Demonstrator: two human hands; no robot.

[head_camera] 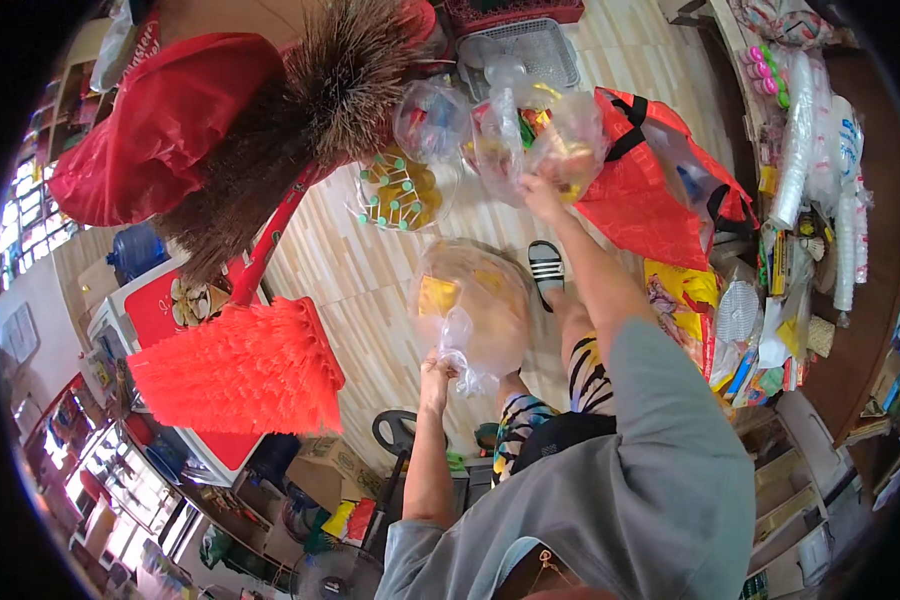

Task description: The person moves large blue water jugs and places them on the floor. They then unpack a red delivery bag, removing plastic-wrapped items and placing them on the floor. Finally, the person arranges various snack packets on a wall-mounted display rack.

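My left hand (439,373) grips the gathered neck of a large clear plastic bag (487,315) just above the floor. Yellow packets show through its film. My right arm reaches forward, and my right hand (542,198) has its fingers curled on the near side of another clear plastic bag (570,150), filled with brightly coloured packets. That bag stands against a red shopping bag (660,202) with black handles. Left of it are a smaller clear bag (431,124) with red and blue contents and a wrapped pack of yellowish bottles (401,191) with green caps.
A red-bristled broom (240,367), a brown bristle broom (345,90) and red plastic (172,127) hang close to the view at left. Goods fill the right-hand shelf (780,225). A grey plastic basket (529,49) lies ahead. A fan (334,574) and a cardboard box (337,465) stand at lower left.
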